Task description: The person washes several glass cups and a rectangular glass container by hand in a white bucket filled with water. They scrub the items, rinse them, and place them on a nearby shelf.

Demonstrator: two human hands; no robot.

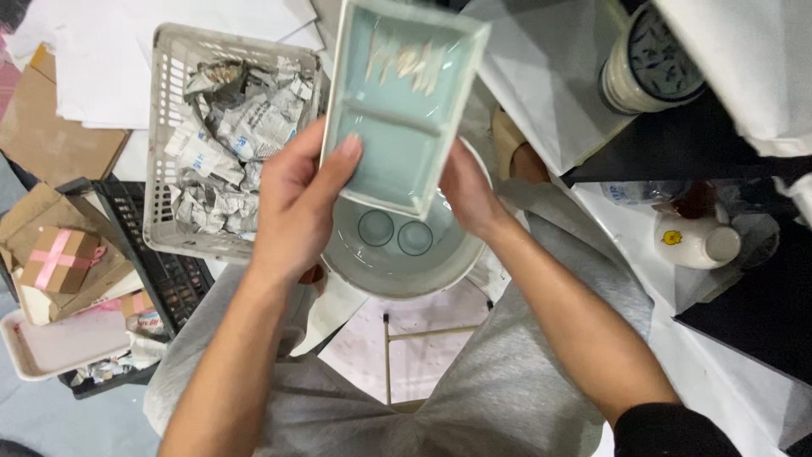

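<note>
The head view looked straight down on your two hands, and between them you held a pale green rectangular dish (404,106) with two compartments. Its long axis ran away from you, a little tilted to the right at the far end, so the near short end was the part inside your grip. Your left hand (296,203) closed on the near left edge — the thumb lay flat inside the nearer compartment, and the other fingers went under the dish, where I could not see them. Your right hand (469,195) took the near right corner from below; its fingers were hidden by the dish, so how tight they closed I cannot tell. Both hands were equally near, one on each long side. The dish hung in the air directly above a round pale bowl (397,258), not touching it; that bowl had two small rings on its bottom and rested on your lap. To the left, just beside the left hand, stood a white plastic basket (165,127) full of crumpled newspaper (233,127).
</note>
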